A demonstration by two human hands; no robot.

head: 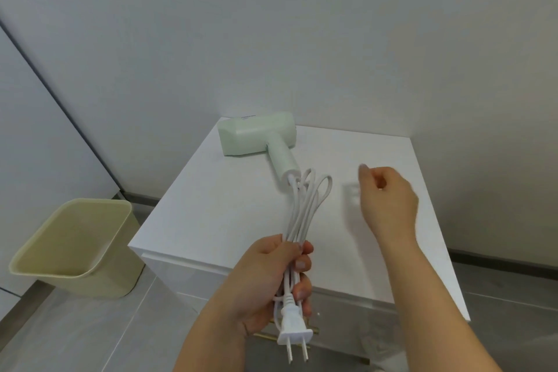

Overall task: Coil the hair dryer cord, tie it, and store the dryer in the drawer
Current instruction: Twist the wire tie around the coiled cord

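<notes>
Nearest, the white plug (294, 332) hangs below the left hand (271, 278), whose grip is clamped around the folded cord (305, 208); the cord looks soft, light and springy, so its loops may fan out unless held at mid-bundle, where the tie belongs; the right hand (389, 199) hovers above the tabletop (226, 205) with fingers curled, blurred, and I cannot tell whether it pinches anything; beyond, the pale green dryer (259, 136) lies on its side, likely light, rigid plastic, best taken by its handle.
</notes>
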